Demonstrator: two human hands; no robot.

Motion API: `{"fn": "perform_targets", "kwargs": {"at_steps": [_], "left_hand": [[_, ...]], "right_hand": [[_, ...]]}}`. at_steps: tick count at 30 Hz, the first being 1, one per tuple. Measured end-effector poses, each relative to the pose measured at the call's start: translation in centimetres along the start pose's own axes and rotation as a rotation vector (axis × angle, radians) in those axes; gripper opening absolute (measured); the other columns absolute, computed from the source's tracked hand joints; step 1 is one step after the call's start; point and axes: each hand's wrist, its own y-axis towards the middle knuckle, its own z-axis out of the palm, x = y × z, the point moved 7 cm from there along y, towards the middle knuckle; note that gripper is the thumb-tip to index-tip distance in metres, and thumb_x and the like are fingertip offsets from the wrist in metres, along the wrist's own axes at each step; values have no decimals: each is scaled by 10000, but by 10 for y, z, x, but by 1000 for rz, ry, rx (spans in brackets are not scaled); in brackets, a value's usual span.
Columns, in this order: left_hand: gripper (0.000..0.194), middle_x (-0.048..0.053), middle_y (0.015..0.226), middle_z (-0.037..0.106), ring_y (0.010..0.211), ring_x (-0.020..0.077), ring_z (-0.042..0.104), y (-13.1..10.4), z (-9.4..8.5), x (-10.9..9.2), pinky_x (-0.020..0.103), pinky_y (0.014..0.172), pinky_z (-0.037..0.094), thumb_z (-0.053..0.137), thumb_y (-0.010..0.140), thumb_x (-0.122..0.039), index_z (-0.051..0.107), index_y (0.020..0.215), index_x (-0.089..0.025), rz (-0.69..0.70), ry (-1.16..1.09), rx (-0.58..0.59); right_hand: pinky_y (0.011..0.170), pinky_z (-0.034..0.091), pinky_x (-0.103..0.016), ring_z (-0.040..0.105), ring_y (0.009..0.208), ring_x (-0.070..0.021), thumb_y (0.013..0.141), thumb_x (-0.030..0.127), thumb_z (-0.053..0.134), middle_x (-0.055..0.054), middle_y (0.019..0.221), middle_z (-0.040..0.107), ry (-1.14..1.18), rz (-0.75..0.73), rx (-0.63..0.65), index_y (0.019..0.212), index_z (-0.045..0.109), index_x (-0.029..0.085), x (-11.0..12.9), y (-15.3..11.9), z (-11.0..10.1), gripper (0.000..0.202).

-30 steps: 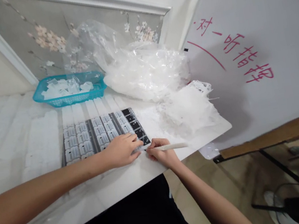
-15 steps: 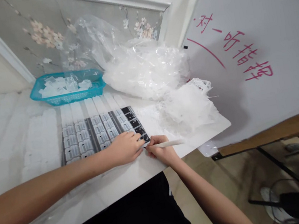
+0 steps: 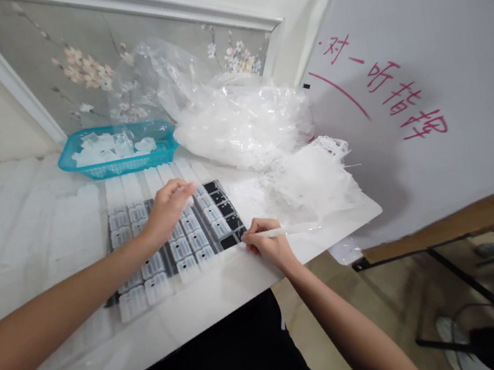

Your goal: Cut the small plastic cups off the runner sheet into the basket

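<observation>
Translucent pieces (image 3: 198, 239): set out in columns on a dark sheet (image 3: 233, 221), which lies on the white tabletop (image 3: 225, 280) before the person.
Right side of sheet: one column of dark squares without pieces; a further bare square shows at the near end of the neighbouring column.
Right hand (image 3: 267, 243): fingers closed about a white pen-like tool (image 3: 295, 229), its front end directed at the near right corner of the sheet; the working tip is too small to make out.
Left hand (image 3: 170, 209): raised over the middle columns, thumb and fingers drawn close together; a pale bit (image 3: 189, 202) shows beneath the fingertips, but whether it is held cannot be told.
Blue basket (image 3: 130, 165): behind the sheet, with loose translucent bits inside.
Plastic bag (image 3: 237, 125): bulging, right of the basket; heaped white scraps (image 3: 316, 186) lie in front of it.
Piece handling, as judged: a light pinch by the edges should serve best, one piece at a time; pressing down could shift its neighbours in the column.
Tool handling, as judged: a short grip near the front gives finest control; the tip is best kept low and away from the left fingers.
Sleeve-side caution, as judged: the left forearm crosses the near columns and could brush pieces out of line; lifting the wrist is advisable.
</observation>
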Motion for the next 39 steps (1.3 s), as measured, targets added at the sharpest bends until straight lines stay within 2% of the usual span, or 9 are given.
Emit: {"fn": "perform_targets", "kwargs": {"at_steps": [7,10,17,21,23,26,29,34,39], "left_hand": [[362,9,1009,701,856,202,654,-29,53,-2,268,731,450,622,857,-408,633,1204,-304,258,744,614],[305,30,1056,698,962,221,650,-38,69,2,257,705,437,568,885,-348,671,1171,-316,386,922,778],[207,70,914,668,847,258,648,-45,90,9,294,603,421,598,846,-378,715,960,-251,475,1085,851],[127,71,831,650,834,245,632,-50,98,7,318,650,461,582,822,-243,673,753,-189,493,932,817],[105,56,790,649,814,219,630,-31,84,2,305,663,478,606,793,-208,650,702,-179,307,591,637],[74,12,663,598,631,140,592,11,17,10,251,579,472,663,767,-215,628,729,-163,-115,-117,2],[97,-36,611,534,530,84,553,30,-44,6,197,516,448,613,844,-252,595,795,-170,-188,-390,-321],[247,1,698,648,551,151,656,6,-89,-1,209,433,477,810,706,-239,675,895,-153,-245,-532,-211],[226,29,773,713,559,136,661,-38,-94,25,195,435,511,779,764,-230,682,949,-144,-484,-581,-79]], "right_hand": [[428,429,-225,542,423,-124,671,168,622,12,504,633,12,29,105,568,529,200,-7,26,13,143],[430,427,-230,539,417,-127,668,172,631,13,495,630,26,39,86,573,527,201,-12,27,14,144],[423,426,-231,532,413,-130,665,170,616,21,483,612,-14,33,67,579,535,202,-16,28,13,123],[447,416,-214,534,422,-116,664,145,572,25,477,602,-93,7,81,570,511,203,-18,31,14,126],[449,399,-203,528,420,-107,657,132,553,28,471,596,-144,2,97,565,496,203,-18,33,16,129],[441,379,-197,518,409,-102,641,121,538,32,446,576,-183,10,104,547,480,204,-18,34,17,138],[420,360,-200,503,393,-103,642,120,542,35,427,560,-161,21,115,542,472,206,-14,33,16,150],[408,360,-200,459,373,-87,752,209,616,42,478,592,-72,-111,44,678,541,200,29,42,19,106],[601,539,-281,685,638,-161,998,451,380,-41,837,762,-148,-475,119,1144,639,226,98,68,86,372]]}}
